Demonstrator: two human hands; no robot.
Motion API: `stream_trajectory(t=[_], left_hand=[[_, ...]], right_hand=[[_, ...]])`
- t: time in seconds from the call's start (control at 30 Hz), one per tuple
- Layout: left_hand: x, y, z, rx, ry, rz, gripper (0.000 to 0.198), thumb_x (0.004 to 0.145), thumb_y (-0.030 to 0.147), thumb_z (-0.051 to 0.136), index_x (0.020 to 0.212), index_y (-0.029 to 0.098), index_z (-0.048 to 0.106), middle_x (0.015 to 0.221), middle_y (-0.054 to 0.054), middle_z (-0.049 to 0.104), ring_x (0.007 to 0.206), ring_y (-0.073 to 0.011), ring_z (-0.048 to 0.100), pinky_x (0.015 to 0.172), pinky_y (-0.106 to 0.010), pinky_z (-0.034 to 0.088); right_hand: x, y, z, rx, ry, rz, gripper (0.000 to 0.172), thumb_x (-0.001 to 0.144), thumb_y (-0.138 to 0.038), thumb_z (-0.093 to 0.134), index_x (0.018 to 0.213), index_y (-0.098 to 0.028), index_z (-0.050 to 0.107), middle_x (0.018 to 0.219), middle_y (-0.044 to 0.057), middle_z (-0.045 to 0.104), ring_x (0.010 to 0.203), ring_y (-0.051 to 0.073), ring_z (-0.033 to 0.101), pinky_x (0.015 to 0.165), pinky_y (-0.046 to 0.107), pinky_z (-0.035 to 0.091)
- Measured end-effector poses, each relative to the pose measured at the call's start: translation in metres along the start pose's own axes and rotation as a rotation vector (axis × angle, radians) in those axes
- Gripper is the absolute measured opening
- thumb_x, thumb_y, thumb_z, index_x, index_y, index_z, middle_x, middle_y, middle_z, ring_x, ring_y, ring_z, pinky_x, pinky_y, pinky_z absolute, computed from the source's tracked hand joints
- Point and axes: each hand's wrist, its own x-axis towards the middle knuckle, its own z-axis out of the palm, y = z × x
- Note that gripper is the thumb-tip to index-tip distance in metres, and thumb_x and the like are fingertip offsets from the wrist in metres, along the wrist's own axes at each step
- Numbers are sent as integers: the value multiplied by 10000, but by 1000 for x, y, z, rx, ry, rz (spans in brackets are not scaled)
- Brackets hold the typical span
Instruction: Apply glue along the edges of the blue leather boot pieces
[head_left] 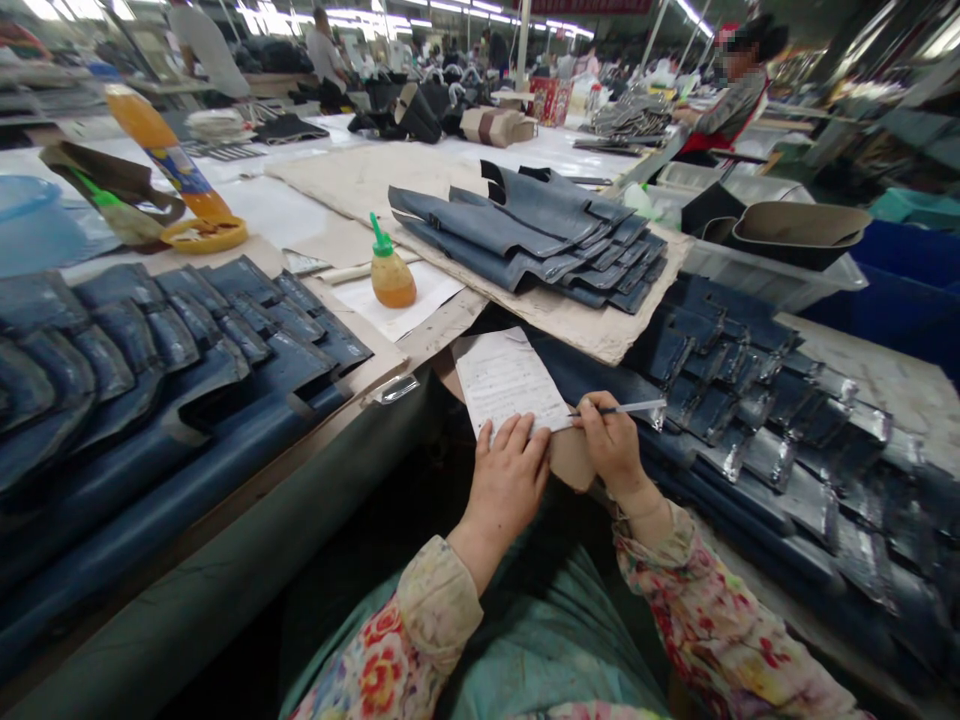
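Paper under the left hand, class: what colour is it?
The paper is white, clearest in head view.

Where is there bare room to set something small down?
Bare: the beige sheet, left of the middle stack of dark-blue panels; a little white paper right of the green-capped bottle. Crowded: overlapping left-side panels and right-side panels; the handwritten sheet, where the left hand and pen are.

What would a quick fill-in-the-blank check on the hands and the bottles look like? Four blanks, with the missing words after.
1. The right hand grips a slim ____ with its tip toward the white sheet.
2. The left hand rests on that sheet of handwritten ____.
3. The cap of the small squat bottle is ____.
4. In the picture, the tall orange bottle is to the ____ of the squat one.

Missing words: pen; paper; green; left.
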Motion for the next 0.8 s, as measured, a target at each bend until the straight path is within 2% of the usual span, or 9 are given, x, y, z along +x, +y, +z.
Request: stream_trajectory(t=[0.8], left_hand=[[1, 0, -2, 1, -9, 2, 301, 938, 322, 368, 1187, 262, 526, 1325, -45, 523, 1232, -214, 450, 1063, -503, 287]], right_hand=[[0, -1, -2, 6, -19, 22, 228, 908, -339, 373, 778, -203, 502, 666, 14, 580, 640, 166, 584, 594, 279, 434]])
